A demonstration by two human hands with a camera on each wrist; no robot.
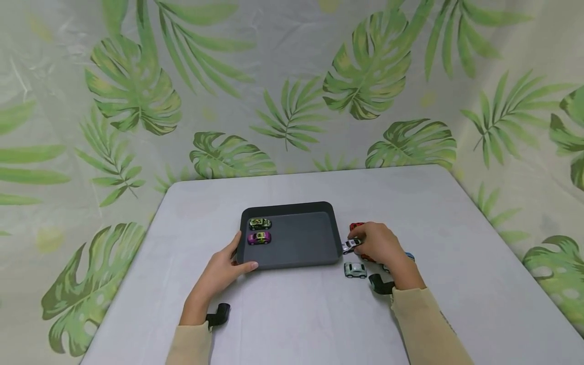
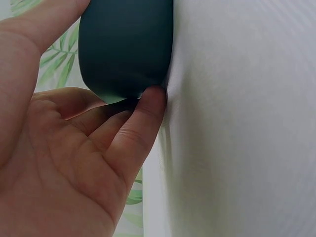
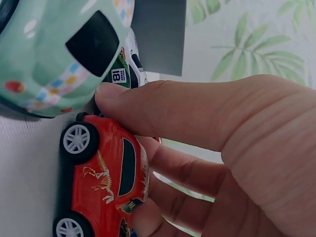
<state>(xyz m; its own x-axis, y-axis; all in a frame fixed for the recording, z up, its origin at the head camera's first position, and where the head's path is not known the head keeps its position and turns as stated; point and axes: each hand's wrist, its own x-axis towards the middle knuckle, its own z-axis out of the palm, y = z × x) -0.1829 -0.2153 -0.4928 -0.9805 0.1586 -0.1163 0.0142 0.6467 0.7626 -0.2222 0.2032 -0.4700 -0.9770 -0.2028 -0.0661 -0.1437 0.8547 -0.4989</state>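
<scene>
A dark grey tray point(image 1: 301, 261) lies on the table, and my left hand point(image 1: 223, 268) grips its near left corner, thumb along the near side. In the left wrist view the fingers point(image 2: 140, 128) meet the tray's wall point(image 2: 126, 44). Inside, at the left, stand a camouflage-patterned toy car point(image 1: 260, 223) and a purple toy car point(image 1: 259, 238). Beside the tray's right edge my right hand point(image 1: 378, 242) pinches a white toy car point(image 1: 350, 246) with a green patch and a number 8. A red toy car point(image 3: 106, 168) and a mint-green toy car point(image 1: 355, 269) are close by.
Another red toy car point(image 1: 356, 225) shows behind the right hand. A blue toy car point(image 1: 410, 256) is partly hidden by that hand. A white cloth covers the table point(image 1: 292, 319), and a leaf-patterned curtain point(image 1: 292, 76) hangs behind it.
</scene>
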